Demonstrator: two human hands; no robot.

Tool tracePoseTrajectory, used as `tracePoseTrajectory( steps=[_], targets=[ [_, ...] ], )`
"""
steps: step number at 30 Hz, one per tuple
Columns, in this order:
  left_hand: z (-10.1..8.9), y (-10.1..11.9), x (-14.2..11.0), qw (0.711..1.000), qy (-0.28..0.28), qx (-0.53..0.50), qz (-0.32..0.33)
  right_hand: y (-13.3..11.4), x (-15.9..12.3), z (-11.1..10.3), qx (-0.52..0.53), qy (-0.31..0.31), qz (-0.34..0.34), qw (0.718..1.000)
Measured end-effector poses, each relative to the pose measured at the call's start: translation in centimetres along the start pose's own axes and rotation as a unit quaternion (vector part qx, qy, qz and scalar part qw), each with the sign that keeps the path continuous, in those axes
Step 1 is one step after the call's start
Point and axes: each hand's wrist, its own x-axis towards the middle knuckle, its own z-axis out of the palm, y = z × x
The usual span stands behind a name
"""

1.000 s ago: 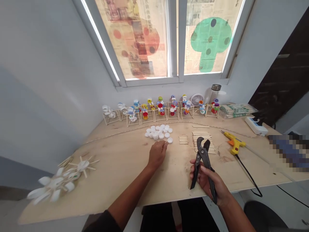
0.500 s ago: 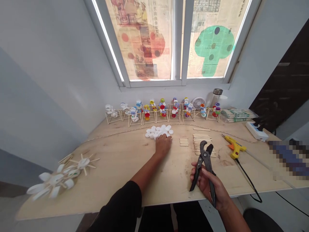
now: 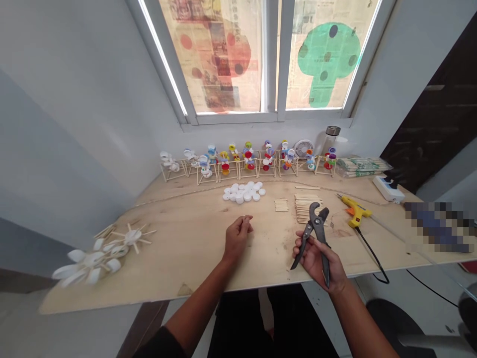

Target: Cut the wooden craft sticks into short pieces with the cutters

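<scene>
At a pale wooden counter [image 3: 186, 258] below a papered window [image 3: 238, 118], a person has both bare hands out in front. The right hand [image 3: 328, 263] grips a black hand cutter [image 3: 317, 226], fingers wrapped about its spread handles; its jaws stand apart, pointing away from the person, in front of a stack of thin wooden sticks [image 3: 302, 206]. The left hand [image 3: 235, 238] is at or just above the counter, its fingers curled with the tips close together; I cannot tell whether anything small sits between them. Beyond it, apart from the hand, lies a cluster of round white caps [image 3: 244, 191], and right of those, a small set of short sticks [image 3: 281, 205]. A yellow glue gun [image 3: 357, 211] rests right of the stack. At the counter's left end lie white spoked wheels [image 3: 134, 236]. Along the back stands a row of stick-framed wheels [image 3: 248, 155] with colourful caps, a small white fan [image 3: 304, 149] and a bottle [image 3: 331, 143] behind.
</scene>
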Motion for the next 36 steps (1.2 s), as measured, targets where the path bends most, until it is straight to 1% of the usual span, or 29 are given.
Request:
tracePoseTrajectory(
  steps=[4,9,20,26,36],
  targets=[
    [0.17,-0.34,0.1,0.997,0.032,-0.063,-0.02,-0.17,0.03,-0.12,-0.006,-0.014,0.002,1.0],
    [0.44,-0.44,0.2,0.994,0.042,-0.098,-0.032,-0.18,-0.01,-0.17,-0.01,-0.027,-0.001,1.0],
    [0.56,-0.68,0.1,0.991,0.044,-0.124,-0.034,-0.05,-0.21,-0.17,-0.018,-0.03,-0.01,0.999],
    [0.52,-0.97,0.08,0.989,0.041,-0.134,-0.041,0.07,-0.25,-0.23,-0.03,-0.019,-0.015,0.999],
    [0.49,-0.95,0.26,0.986,0.044,-0.154,-0.044,0.05,-0.35,0.22,-0.056,-0.02,-0.02,0.998]
  ],
)
